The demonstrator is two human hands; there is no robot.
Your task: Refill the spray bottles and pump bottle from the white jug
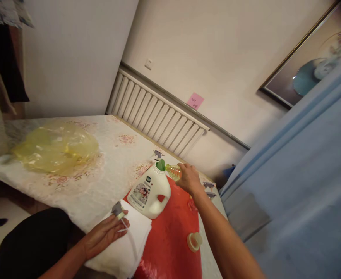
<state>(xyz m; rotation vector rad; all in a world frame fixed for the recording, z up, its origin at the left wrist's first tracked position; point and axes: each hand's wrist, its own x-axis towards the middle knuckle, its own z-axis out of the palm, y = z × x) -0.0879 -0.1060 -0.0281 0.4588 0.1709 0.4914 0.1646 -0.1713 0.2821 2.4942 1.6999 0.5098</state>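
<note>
We saw 1 yellow bag [57,149], then open tablecloth [110,162]. Our left hand [105,230] pinched 1 spray head [117,209]. 1 white jug [150,193] stood on the red mat [173,236]; 1 bottle [173,171] tilted at its mouth, our right hand [190,179], fingers curled, gripping it. 1 cap [194,241] lay near the mat's right edge.

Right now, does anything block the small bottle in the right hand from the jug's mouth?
Nothing visible does. The right hand holds the bottle tilted, its neck at the mouth of the jug, where a green spout shows; whether bottle and spout touch is unclear.
</note>
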